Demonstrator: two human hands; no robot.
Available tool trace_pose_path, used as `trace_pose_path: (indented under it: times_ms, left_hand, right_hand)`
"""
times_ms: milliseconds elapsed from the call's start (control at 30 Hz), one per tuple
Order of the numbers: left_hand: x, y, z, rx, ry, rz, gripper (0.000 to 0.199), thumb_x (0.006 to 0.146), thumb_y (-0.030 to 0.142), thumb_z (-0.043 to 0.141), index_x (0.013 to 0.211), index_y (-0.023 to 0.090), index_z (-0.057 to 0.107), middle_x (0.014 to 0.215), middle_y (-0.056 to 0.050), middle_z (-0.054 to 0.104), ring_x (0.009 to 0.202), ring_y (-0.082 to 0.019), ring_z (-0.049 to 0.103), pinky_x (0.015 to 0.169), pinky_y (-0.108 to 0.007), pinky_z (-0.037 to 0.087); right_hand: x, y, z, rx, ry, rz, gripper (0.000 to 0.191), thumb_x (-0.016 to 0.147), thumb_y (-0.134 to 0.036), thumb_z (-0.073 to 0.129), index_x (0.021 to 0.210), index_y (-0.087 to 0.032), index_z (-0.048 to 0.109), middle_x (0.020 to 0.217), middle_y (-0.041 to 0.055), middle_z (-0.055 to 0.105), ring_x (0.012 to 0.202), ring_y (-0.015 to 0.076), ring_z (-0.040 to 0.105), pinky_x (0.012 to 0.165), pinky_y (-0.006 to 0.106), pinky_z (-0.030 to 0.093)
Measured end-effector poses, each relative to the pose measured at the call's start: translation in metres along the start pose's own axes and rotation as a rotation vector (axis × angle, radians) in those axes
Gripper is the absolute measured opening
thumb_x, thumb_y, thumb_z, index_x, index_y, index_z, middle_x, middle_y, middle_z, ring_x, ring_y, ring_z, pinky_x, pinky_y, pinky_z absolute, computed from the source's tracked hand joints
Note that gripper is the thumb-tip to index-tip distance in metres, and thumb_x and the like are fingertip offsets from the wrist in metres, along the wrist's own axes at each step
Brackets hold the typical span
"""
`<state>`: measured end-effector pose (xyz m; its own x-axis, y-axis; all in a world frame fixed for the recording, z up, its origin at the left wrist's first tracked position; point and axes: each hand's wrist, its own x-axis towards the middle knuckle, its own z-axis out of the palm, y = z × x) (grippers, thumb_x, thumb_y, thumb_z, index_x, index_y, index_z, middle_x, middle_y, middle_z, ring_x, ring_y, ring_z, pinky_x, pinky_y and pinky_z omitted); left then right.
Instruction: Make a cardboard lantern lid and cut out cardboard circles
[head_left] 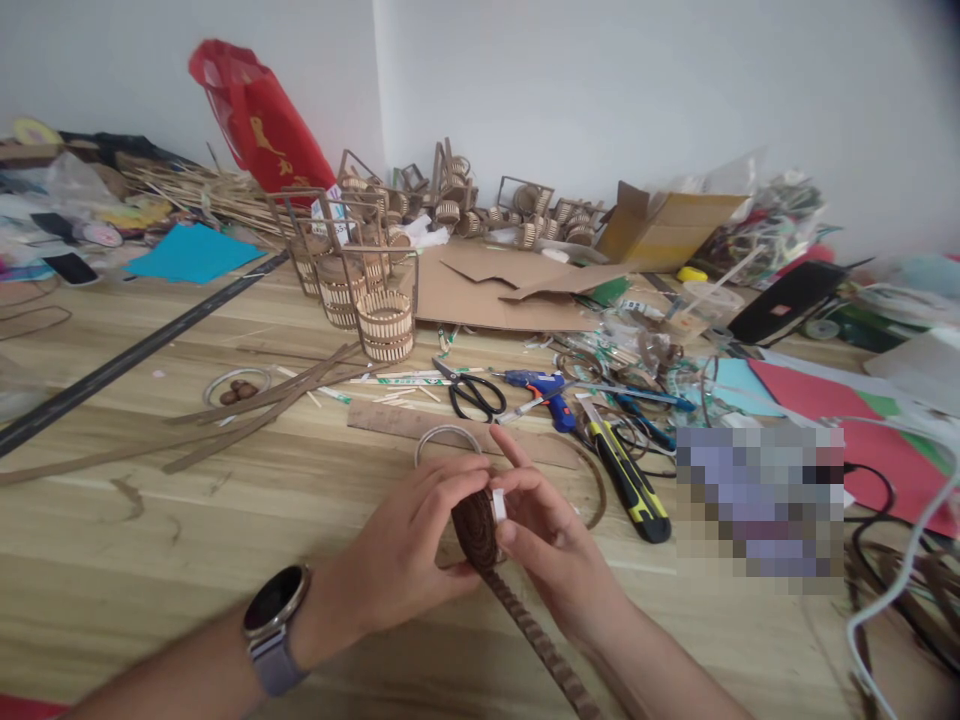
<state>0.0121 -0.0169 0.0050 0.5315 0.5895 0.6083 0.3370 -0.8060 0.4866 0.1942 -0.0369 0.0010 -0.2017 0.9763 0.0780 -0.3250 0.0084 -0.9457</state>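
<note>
A brown coiled strip (475, 530) is held on edge near the table's front, its loose tail running down toward the lower right. My left hand (405, 545), with a watch on the wrist, is wrapped round the coil from the left. On the coil's right side, my right hand (551, 530) pinches a small white piece (499, 505) between thumb and finger, against the coil. One finger of that hand points upward. Just behind the hands lie a pale ring (448, 430) and a flat brown strip (382, 420).
Behind are black scissors (476, 393), a blue glue gun (551, 400) and a yellow-black cutter (630, 480). Small slatted buckets (386, 325) and cardboard (495, 300) stand or lie farther back. Long brown strips (277, 400) lie at left; a white cable (892, 600) at right.
</note>
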Motion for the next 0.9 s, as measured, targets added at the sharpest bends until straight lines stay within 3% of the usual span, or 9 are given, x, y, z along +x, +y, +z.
trace_pose_path:
  times_ms: [133, 400, 600, 700, 800, 900]
  left_hand:
    - [0.0003, -0.0007, 0.0006, -0.006, -0.005, -0.011, 0.065, 0.082, 0.013, 0.071, 0.136, 0.021, 0.036, 0.134, -0.017, 0.058, 0.127, -0.031, 0.056, 0.105, -0.051, 0.05]
    - [-0.0023, -0.0014, 0.0006, -0.017, 0.028, -0.013, 0.064, 0.084, 0.017, 0.071, 0.137, 0.021, 0.035, 0.131, -0.016, 0.06, 0.126, -0.031, 0.057, 0.103, -0.05, 0.052]
    - [-0.0006, -0.0027, 0.0025, -0.031, 0.073, -0.003, 0.063, 0.086, 0.02, 0.07, 0.138, 0.022, 0.035, 0.13, -0.017, 0.061, 0.124, -0.031, 0.059, 0.1, -0.051, 0.053]
    - [-0.0009, -0.0023, 0.0017, -0.032, 0.078, 0.024, 0.063, 0.087, 0.021, 0.07, 0.139, 0.022, 0.034, 0.129, -0.017, 0.062, 0.124, -0.032, 0.059, 0.099, -0.051, 0.054]
    - [-0.003, -0.0029, 0.0016, 0.001, 0.067, 0.073, 0.064, 0.088, 0.02, 0.069, 0.141, 0.019, 0.033, 0.131, -0.02, 0.061, 0.127, -0.032, 0.057, 0.101, -0.051, 0.053]
    - [-0.0038, -0.0041, 0.003, 0.029, 0.056, 0.118, 0.062, 0.09, 0.019, 0.066, 0.142, 0.015, 0.031, 0.131, -0.021, 0.061, 0.131, -0.031, 0.054, 0.105, -0.049, 0.05]
  right_hand:
    - [0.0003, -0.0007, -0.0016, -0.091, 0.005, -0.045, 0.02, 0.081, -0.04, 0.078, 0.1, -0.036, 0.073, 0.162, -0.0006, 0.031, 0.149, 0.0291, 0.025, 0.118, 0.05, 0.022]
    - [0.0011, -0.0024, -0.0048, -0.227, 0.007, -0.11, 0.022, 0.082, -0.042, 0.077, 0.103, -0.036, 0.074, 0.164, -0.0016, 0.022, 0.137, 0.0319, 0.044, 0.115, 0.052, 0.027]
    - [-0.001, -0.0055, -0.0054, -0.306, 0.002, -0.16, 0.022, 0.085, -0.038, 0.075, 0.106, -0.038, 0.073, 0.165, -0.0045, 0.018, 0.138, 0.032, 0.042, 0.116, 0.053, 0.028]
    - [-0.0021, -0.0058, -0.0083, -0.368, -0.003, -0.166, 0.036, 0.083, -0.037, 0.076, 0.118, -0.039, 0.07, 0.165, -0.0043, 0.017, 0.146, 0.0327, 0.029, 0.119, 0.052, 0.023]
    - [-0.0018, -0.0039, -0.0093, -0.311, -0.011, -0.121, 0.058, 0.079, -0.04, 0.08, 0.133, -0.04, 0.06, 0.165, -0.0021, 0.021, 0.15, 0.0316, 0.019, 0.12, 0.051, 0.019]
    - [-0.0017, -0.0016, -0.0043, -0.137, -0.002, -0.07, 0.054, 0.078, -0.043, 0.08, 0.129, -0.039, 0.062, 0.161, 0.0004, 0.032, 0.146, 0.0313, 0.028, 0.118, 0.05, 0.024]
